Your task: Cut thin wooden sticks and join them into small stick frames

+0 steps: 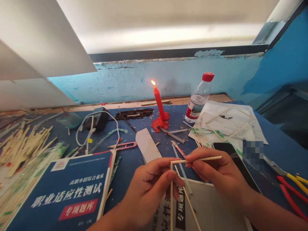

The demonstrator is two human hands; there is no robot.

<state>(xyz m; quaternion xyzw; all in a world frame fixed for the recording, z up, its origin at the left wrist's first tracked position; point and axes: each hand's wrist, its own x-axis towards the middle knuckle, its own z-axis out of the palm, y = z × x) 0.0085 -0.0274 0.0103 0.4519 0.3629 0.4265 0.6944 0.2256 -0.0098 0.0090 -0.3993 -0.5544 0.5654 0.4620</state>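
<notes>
A thin wooden stick frame (pixel 171 200) is pinched near its corner by my left hand (pixel 154 189), fingers closed round it. My right hand (pixel 214 175) grips the short stick (pixel 208 158) that runs across to that corner between thumb and fingertips. Another stick (pixel 191 207) slants down just right of the corner. Below the hands lies a grey book (pixel 211 205) with black lettering. Beyond them a lit red candle (pixel 158 102) stands tilted in melted red wax (pixel 158 123). A red-handled cutter (pixel 178 148) lies just past my fingertips.
A blue book (pixel 62 192) and many loose sticks (pixel 24 144) lie left. Pink scissors (pixel 125 145), a white block (pixel 148 144) and a cable (pixel 96 112) are mid-table. Right are a bottle (pixel 197 102), papers (pixel 228 118), a phone (pixel 226 149) and red-and-yellow-handled tools (pixel 288 195).
</notes>
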